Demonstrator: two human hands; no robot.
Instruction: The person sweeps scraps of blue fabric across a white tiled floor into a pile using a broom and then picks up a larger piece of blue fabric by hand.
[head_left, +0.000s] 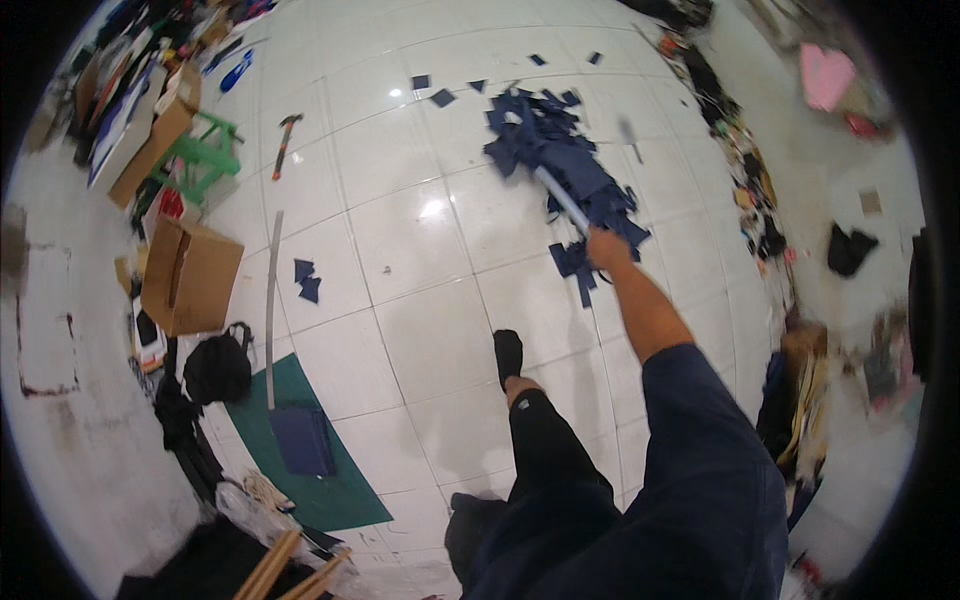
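Observation:
My right hand (610, 250) reaches forward over the floor, fingers wrapped round a pale, straight stick-like handle (563, 198). The far end of the handle meets a heap of dark blue cut scraps (580, 170), fabric-like, so what it ends in cannot be made out. Several loose scraps (442, 98) lie beyond the heap, and a few more dark blue pieces (309, 290) lie apart to the left. My left hand is out of view. My foot in a dark sock (508, 358) is on the tiles, short of the heap.
On the left lie a hammer (285, 147), a long metal ruler (273, 310) and a green mat (345, 500) bearing a dark blue stack (302, 442). A green stool (205, 155), cardboard box (205, 280) and black bag (218, 365) line that side. Clutter (750, 190) runs along the right wall.

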